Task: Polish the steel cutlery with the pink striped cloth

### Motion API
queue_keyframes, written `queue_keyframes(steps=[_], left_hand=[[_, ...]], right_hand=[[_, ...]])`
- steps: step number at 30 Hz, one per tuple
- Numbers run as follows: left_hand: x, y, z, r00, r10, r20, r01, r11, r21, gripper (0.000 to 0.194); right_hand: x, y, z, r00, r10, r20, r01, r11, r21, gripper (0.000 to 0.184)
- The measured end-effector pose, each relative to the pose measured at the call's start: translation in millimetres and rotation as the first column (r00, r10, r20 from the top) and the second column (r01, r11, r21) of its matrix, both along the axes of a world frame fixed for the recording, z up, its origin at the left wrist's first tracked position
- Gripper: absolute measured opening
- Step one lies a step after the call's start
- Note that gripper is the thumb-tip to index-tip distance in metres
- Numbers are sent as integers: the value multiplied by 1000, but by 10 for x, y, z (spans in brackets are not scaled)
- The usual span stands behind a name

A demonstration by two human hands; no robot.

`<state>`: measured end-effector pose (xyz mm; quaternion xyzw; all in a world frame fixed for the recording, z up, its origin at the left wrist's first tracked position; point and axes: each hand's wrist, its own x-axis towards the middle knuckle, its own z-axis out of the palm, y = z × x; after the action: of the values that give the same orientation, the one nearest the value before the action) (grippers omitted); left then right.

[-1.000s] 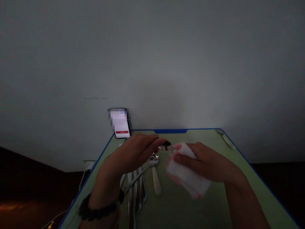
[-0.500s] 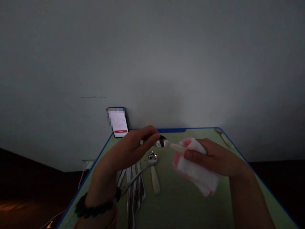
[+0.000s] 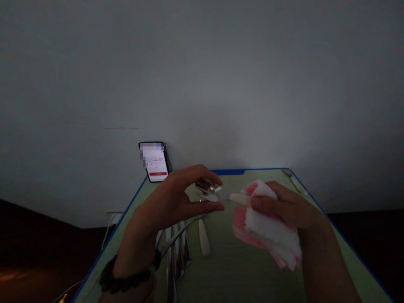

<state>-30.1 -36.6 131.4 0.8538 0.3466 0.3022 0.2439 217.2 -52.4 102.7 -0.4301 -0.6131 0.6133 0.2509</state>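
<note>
A phone leans at the tabletop's far-left corner. The left hand curves its fingers around the head of a raised fork; whether they grip, I cannot tell. The right hand clasps the fork's handle in a cloth. A utensil lies by the far-right corner.

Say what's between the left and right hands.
A pale-handled fork spans that stretch in the head view, running from the left hand to the cloth in the right hand.
</note>
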Motion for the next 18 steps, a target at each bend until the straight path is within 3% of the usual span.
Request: queue_keyframes(steps=[9,14,18], left_hand=[[82,15,-43,991,9,-133,-30,987,-158,30],[141,25,-40,955,-124,-270,51,964,-261,32],[135,15,-33,937,-143,-320,41,952,-304,34]], right_hand=[[-116,37,127,961,84,262,-158,947,278,32],[-162,46,139,923,189,334,-289,916,279,29],[-150,48,158,911,269,314,-359,891,278,30]])
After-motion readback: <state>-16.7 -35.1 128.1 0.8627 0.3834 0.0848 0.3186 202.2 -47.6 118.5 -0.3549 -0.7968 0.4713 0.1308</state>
